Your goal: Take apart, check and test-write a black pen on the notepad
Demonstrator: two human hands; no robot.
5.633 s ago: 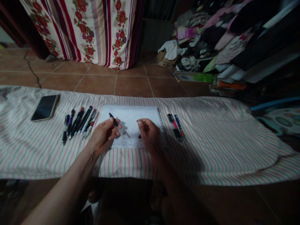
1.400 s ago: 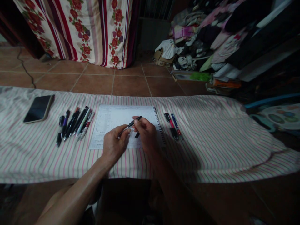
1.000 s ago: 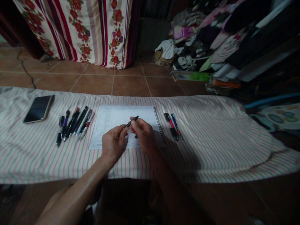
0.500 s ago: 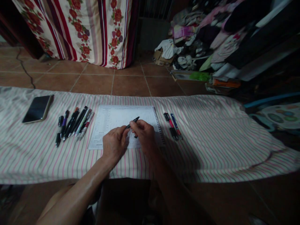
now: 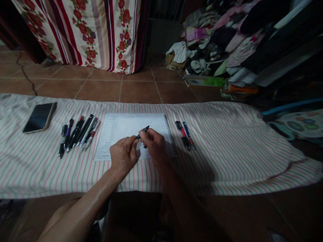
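Observation:
Above the spiral notebook (image 5: 106,134) my two hands meet on a dark pen (image 5: 146,128). My left hand (image 5: 123,151) pinches the pen's lower left end. Thumb and fingers of my right hand (image 5: 154,141) close round its middle, and the tip sticks out beyond them. A small dark end (image 5: 145,146) shows under the right hand; whether it belongs to a second piece I cannot tell. To the right of the notebook lie a red and black pen (image 5: 183,135) and a blue pen (image 5: 188,134), side by side.
Several pens and markers (image 5: 78,132) lie in a row left of the notebook. Farther left is a phone (image 5: 39,117). A striped cloth (image 5: 234,144) covers the surface. Beyond it are a tiled floor (image 5: 101,88), a flowered curtain (image 5: 101,33) and heaped clothes (image 5: 202,40).
Both hands keep their hold on the pen and have barely moved. The whole view has shifted very slightly.

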